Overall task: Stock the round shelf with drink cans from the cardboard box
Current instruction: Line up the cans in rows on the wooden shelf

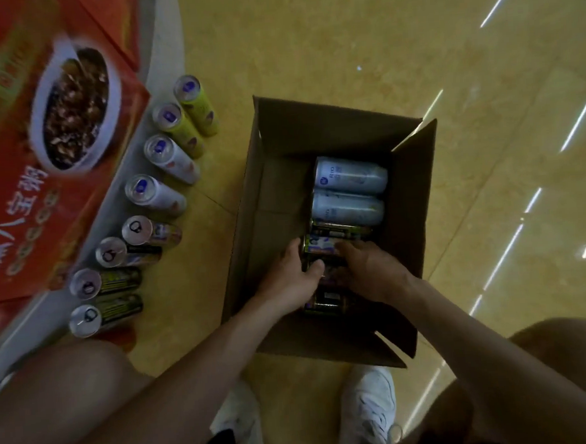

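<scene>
Forearms end in left hand (pixel 296 273) and right hand (pixel 373 273), fingers gripping dark cans (pixel 327 273); eight cans (pixel 140 188) shelved leftward, several left in cardboard box (pixel 313 128).

Hidden, blurred
Right hand (pixel 370 272) fingers hidden among dark cans (pixel 327 300), their labels unreadable; red carton (pixel 23 152) blurred, cut off at left edge.

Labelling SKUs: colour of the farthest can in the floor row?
Farthest can: yellow-green body, head view.

Dim, wide-angle scene; streaky glare on the floor (pixel 342 47), motion blur at left.
</scene>
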The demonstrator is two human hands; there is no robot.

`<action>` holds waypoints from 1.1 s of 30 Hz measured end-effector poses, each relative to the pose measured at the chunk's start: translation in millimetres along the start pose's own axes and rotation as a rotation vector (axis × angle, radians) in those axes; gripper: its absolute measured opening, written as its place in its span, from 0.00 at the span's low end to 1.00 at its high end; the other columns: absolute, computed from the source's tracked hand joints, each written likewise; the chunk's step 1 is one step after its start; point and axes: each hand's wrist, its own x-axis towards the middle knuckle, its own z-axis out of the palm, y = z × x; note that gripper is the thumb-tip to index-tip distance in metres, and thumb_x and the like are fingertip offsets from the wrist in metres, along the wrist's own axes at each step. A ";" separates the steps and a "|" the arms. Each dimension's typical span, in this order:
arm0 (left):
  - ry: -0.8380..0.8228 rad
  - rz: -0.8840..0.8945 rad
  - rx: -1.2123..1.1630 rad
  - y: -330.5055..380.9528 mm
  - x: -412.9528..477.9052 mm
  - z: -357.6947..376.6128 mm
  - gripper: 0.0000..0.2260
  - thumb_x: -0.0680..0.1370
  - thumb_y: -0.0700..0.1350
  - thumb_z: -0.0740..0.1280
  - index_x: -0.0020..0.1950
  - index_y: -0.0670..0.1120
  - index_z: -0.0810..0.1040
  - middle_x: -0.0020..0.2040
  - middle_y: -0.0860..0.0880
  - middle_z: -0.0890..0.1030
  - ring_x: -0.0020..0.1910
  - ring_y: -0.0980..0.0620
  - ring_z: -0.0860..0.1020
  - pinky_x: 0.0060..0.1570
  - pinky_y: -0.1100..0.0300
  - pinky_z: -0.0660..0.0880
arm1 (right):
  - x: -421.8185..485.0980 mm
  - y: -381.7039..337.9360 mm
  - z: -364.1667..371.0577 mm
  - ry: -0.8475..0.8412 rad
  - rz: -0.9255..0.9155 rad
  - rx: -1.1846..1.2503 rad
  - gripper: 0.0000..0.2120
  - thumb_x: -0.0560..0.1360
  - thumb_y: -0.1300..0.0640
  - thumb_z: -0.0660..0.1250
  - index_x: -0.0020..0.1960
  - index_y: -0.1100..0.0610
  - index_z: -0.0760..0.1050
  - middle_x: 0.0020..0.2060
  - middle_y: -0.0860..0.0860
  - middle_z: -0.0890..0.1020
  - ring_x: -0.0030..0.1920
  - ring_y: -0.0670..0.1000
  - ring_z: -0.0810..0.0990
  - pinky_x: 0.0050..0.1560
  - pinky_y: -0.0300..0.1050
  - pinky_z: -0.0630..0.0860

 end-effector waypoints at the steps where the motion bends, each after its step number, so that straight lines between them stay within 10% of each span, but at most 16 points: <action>1: -0.004 -0.014 -0.008 -3.3 8.4 -0.2 0.31 0.84 0.53 0.62 0.83 0.52 0.49 0.81 0.47 0.60 0.78 0.45 0.62 0.74 0.50 0.63 | 5.5 4.4 5.1 -0.014 0.003 -0.017 0.27 0.82 0.46 0.61 0.77 0.53 0.60 0.72 0.57 0.69 0.69 0.57 0.71 0.65 0.51 0.72; 10: -0.113 -0.085 0.059 -22.0 46.9 12.0 0.25 0.82 0.44 0.67 0.77 0.47 0.63 0.71 0.45 0.72 0.65 0.48 0.72 0.55 0.61 0.67 | 20.8 4.6 32.5 -0.249 -0.051 -0.112 0.23 0.83 0.59 0.61 0.76 0.59 0.63 0.72 0.59 0.71 0.71 0.60 0.71 0.60 0.34 0.74; 20: -0.195 -0.223 0.093 -45.5 56.5 41.3 0.08 0.82 0.43 0.65 0.61 0.45 0.73 0.49 0.47 0.77 0.44 0.52 0.74 0.38 0.61 0.69 | 30.1 15.7 64.0 -0.303 -0.089 -0.242 0.23 0.78 0.51 0.67 0.73 0.51 0.70 0.68 0.52 0.77 0.66 0.55 0.77 0.65 0.52 0.77; 28: -0.106 -0.227 -0.046 -46.3 59.0 47.5 0.12 0.81 0.41 0.67 0.64 0.40 0.76 0.53 0.42 0.78 0.48 0.48 0.73 0.45 0.58 0.70 | 28.8 18.7 63.5 -0.326 -0.093 -0.202 0.24 0.80 0.54 0.65 0.75 0.53 0.67 0.70 0.53 0.74 0.69 0.55 0.74 0.68 0.52 0.74; 33: -0.095 -0.102 -0.015 -41.9 51.9 46.9 0.06 0.79 0.35 0.66 0.50 0.47 0.74 0.51 0.44 0.74 0.49 0.48 0.70 0.42 0.58 0.67 | 23.0 19.4 53.6 -0.301 -0.113 -0.120 0.24 0.79 0.54 0.67 0.74 0.52 0.67 0.67 0.53 0.76 0.65 0.54 0.77 0.64 0.50 0.77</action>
